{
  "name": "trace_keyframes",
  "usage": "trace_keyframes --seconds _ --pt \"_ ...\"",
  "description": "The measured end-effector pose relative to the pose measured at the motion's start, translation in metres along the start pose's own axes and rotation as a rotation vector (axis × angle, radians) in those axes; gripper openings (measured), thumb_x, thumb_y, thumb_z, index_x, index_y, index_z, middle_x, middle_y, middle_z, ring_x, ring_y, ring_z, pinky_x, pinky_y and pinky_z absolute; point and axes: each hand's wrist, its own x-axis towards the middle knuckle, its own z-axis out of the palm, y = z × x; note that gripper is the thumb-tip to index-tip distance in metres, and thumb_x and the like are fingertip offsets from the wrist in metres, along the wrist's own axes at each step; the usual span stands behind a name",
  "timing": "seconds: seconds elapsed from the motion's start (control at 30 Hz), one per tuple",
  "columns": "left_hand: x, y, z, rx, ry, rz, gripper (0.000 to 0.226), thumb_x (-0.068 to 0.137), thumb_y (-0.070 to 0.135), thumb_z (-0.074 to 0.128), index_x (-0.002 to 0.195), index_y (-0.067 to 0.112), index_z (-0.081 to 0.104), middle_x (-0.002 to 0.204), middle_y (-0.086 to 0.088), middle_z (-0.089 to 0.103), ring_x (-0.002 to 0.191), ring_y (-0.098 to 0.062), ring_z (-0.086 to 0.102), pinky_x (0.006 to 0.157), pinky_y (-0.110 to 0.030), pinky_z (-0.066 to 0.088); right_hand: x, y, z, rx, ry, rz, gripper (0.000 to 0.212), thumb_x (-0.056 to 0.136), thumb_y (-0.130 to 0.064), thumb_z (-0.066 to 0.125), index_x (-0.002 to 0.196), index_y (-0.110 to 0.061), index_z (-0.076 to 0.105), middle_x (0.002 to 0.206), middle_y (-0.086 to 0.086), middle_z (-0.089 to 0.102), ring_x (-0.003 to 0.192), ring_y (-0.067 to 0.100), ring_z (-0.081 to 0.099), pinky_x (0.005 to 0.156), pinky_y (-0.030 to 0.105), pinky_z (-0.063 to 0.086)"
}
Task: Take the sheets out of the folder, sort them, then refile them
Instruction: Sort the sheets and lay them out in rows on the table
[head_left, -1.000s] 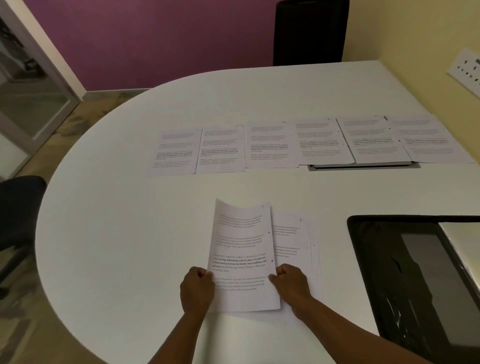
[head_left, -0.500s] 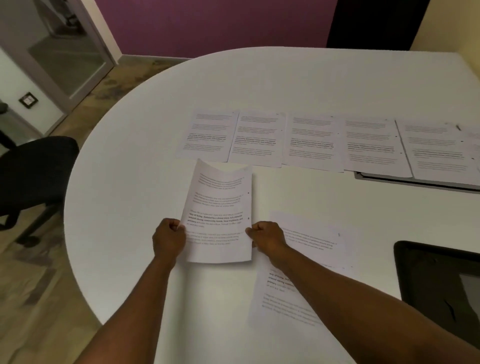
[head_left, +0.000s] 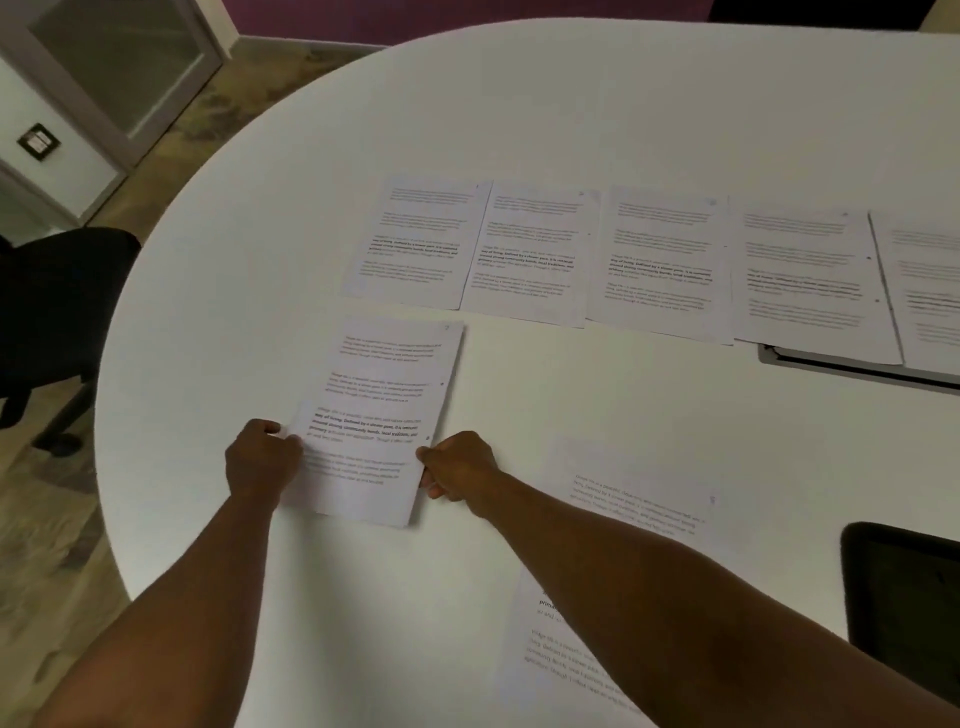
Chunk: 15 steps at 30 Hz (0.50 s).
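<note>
- Left hand (head_left: 262, 462): fingers curled, pinching the left edge of a white printed paper sheet (head_left: 379, 415) near its lower half.
- Right hand (head_left: 457, 467): fingers curled, pinching the same sheet's right edge, level with the left hand.
- Sheet sits between the two hands, low over or on the white rounded counter (head_left: 623, 104); contact with the surface can't be confirmed. Text side up, long axis pointing away from the hands, slightly tilted clockwise.
- Just beyond the held sheet: row of white printed sheets (head_left: 597, 254) lying flat on the counter, side by side, edges touching or slightly overlapping, running from ahead of the left hand off to the right past the right hand.
- Far right end of that row: grey flat folder (head_left: 831, 364) under the last sheets, only its near edge showing.
- Right of the right hand, partly under the right forearm: loose stack of white printed sheets (head_left: 639, 499) flat on the counter.
- Further right, at frame edge: black flat tray-like object (head_left: 904, 597) on the counter; what it is can't be told.
- Left of the left hand, off the counter: black office chair (head_left: 57, 301) on wood-pattern floor (head_left: 52, 545).
</note>
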Motion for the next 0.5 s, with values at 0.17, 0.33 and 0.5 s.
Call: trace_keyframes --seconds 0.17,0.33,0.5 --pt "-0.018 0.005 0.014 0.238 0.149 0.245 0.051 0.088 0.038 0.063 0.129 0.008 0.053 0.13 -0.023 0.049 0.115 -0.045 0.049 0.093 -0.054 0.043 0.007 0.006 0.006 -0.464 0.122 -0.16 0.046 0.088 -0.054 0.056 0.089 -0.01 0.068 0.084 0.005 0.073 0.08 0.023 0.07 0.071 0.031 0.055" --pt "-0.049 -0.006 0.046 0.369 0.0 0.524 0.075 0.082 0.066 0.047 0.137 0.014 0.048 0.145 -0.022 0.041 0.129 -0.042 0.042 0.098 -0.054 0.042 0.006 0.022 0.01 -0.84 0.271 -0.628 0.051 0.091 -0.046 0.056 0.132 -0.018 0.047 0.126 0.007 0.051 0.114 0.026 0.049 0.088 0.038 0.045" --pt "-0.049 -0.011 0.058 0.367 -0.047 0.446 0.074 0.085 0.065 0.05 0.14 0.015 0.042 0.149 -0.023 0.034 0.134 -0.043 0.034 0.103 -0.058 0.038 0.012 0.031 0.007 -0.926 0.207 -0.602 0.054 0.092 -0.05 0.053 0.134 -0.017 0.049 0.138 0.004 0.042 0.123 0.026 0.038 0.1 0.04 0.038"
